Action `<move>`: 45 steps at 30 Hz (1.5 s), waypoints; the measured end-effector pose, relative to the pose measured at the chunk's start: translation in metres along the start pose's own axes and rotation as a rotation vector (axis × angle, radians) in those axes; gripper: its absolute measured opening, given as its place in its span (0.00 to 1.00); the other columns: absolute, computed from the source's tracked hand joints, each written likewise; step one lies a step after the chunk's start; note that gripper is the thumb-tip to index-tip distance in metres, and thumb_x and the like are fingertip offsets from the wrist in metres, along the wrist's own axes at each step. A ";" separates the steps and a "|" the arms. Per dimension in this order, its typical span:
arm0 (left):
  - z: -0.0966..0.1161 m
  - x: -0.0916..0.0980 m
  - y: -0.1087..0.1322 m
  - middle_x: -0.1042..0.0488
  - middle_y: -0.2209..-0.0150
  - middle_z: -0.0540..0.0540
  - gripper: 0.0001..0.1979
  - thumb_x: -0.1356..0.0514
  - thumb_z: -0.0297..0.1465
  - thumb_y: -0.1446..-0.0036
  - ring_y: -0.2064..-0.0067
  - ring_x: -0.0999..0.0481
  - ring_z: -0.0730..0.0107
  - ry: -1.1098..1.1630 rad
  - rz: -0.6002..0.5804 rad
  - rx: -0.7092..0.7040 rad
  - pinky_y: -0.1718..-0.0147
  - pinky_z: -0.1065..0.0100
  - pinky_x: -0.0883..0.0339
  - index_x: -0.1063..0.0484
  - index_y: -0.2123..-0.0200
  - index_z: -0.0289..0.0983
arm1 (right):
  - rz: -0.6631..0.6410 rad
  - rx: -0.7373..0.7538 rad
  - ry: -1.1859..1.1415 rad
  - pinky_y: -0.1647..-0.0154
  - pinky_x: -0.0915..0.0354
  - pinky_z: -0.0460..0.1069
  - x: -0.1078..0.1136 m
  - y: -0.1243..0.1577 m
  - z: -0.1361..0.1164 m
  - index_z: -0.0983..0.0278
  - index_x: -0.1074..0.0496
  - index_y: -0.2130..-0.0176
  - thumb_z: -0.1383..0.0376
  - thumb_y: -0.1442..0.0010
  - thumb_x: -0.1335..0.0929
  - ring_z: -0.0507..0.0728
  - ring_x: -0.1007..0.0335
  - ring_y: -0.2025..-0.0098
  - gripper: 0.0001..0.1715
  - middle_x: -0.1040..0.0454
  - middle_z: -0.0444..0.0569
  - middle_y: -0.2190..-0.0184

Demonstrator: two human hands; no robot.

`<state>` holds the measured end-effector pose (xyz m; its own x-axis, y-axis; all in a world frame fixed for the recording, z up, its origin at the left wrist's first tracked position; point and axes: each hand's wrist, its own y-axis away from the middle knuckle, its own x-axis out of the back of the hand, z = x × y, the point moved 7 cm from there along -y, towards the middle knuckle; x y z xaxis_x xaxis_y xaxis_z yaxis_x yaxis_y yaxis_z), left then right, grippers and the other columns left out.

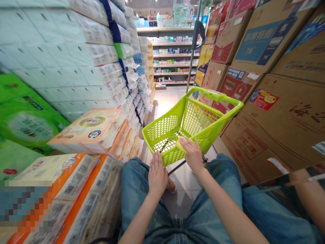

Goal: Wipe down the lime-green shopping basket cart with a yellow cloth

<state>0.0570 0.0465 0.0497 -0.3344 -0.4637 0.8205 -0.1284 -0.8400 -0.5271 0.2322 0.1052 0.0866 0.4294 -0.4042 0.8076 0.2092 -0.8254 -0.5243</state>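
A lime-green plastic mesh shopping basket (215, 95) stands tilted in front of me, its handle bar running along the far rim. My right hand (193, 154) rests on the basket's near rim, with its fingers over a yellow sponge-like pad (180, 146). The pad lies partly inside the basket, and its underside is hidden. My left hand (156, 174) is held flat with its fingers together, and its fingertips are at the basket's lower near edge.
Stacks of wrapped tissue packs (83, 67) rise close on the left. Printed cardboard cartons (284, 115) wall the right. A metal pole (194, 47) stands behind the basket. Store shelves (172, 54) lie ahead beyond a tiled aisle floor (177, 210). My jeans fill the bottom.
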 end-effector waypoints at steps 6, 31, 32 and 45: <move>0.003 0.000 0.000 0.45 0.31 0.29 0.43 0.47 0.22 0.42 0.29 0.47 0.49 0.016 0.012 0.020 0.36 0.49 0.41 0.68 0.29 0.29 | 0.057 -0.174 0.034 0.28 0.59 0.63 0.004 -0.003 0.009 0.60 0.34 0.37 0.80 0.51 0.40 0.60 0.45 0.31 0.43 0.32 0.45 0.37; -0.003 -0.004 0.004 0.44 0.32 0.30 0.40 0.48 0.21 0.43 0.29 0.48 0.51 0.028 0.007 -0.012 0.36 0.48 0.42 0.62 0.29 0.30 | 0.001 0.107 -0.112 0.27 0.64 0.60 -0.036 0.016 -0.093 0.59 0.34 0.38 0.77 0.43 0.39 0.56 0.46 0.31 0.36 0.30 0.47 0.38; -0.003 -0.003 0.005 0.44 0.32 0.30 0.40 0.48 0.21 0.43 0.29 0.47 0.51 0.022 0.001 -0.018 0.36 0.48 0.42 0.61 0.29 0.30 | -0.011 0.138 -0.113 0.27 0.66 0.60 -0.036 0.016 -0.094 0.59 0.35 0.37 0.77 0.42 0.39 0.56 0.45 0.32 0.36 0.30 0.47 0.38; -0.001 0.000 0.000 0.43 0.32 0.31 0.41 0.47 0.22 0.42 0.30 0.45 0.51 0.001 -0.002 0.001 0.36 0.50 0.42 0.63 0.29 0.31 | 0.089 -0.084 0.122 0.28 0.63 0.62 0.028 -0.017 0.063 0.58 0.32 0.41 0.78 0.48 0.40 0.58 0.42 0.34 0.38 0.29 0.44 0.40</move>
<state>0.0558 0.0469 0.0498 -0.3348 -0.4623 0.8211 -0.1276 -0.8411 -0.5256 0.2963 0.1324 0.1012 0.3324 -0.5175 0.7885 0.0987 -0.8124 -0.5747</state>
